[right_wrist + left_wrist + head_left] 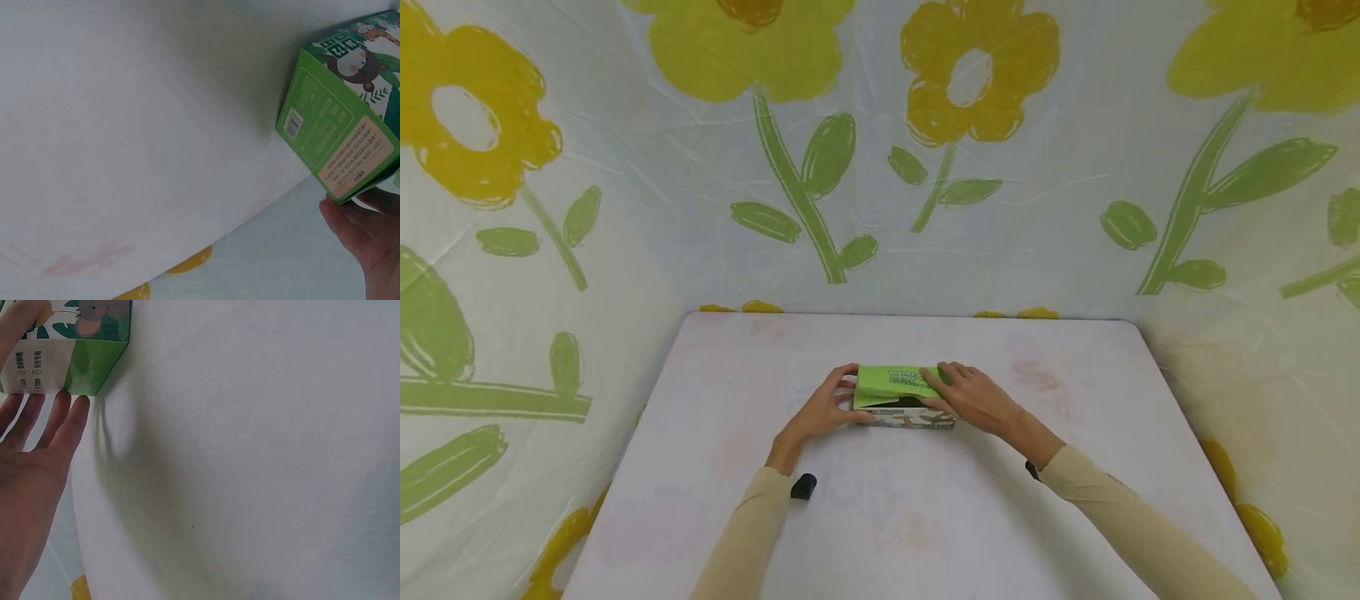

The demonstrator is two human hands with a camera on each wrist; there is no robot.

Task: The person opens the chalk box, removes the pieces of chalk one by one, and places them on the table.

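Note:
A small green and white cardboard box with cartoon animals printed on it lies near the middle of the table. Its bright green lid flap is partly raised, and a dark gap shows beneath its front edge. My left hand holds the box's left end, thumb at the front and fingers spread along the side. At the right end my right hand grips the flap and upper edge, its fingers over the top and thumb by the gap. The right wrist view shows a barcode on the box's green end. The contents are hidden.
The pale table has rounded far corners. Cloth walls with yellow flowers stand behind it and at both sides. A black wrist piece shows beside the left sleeve, and another by the right.

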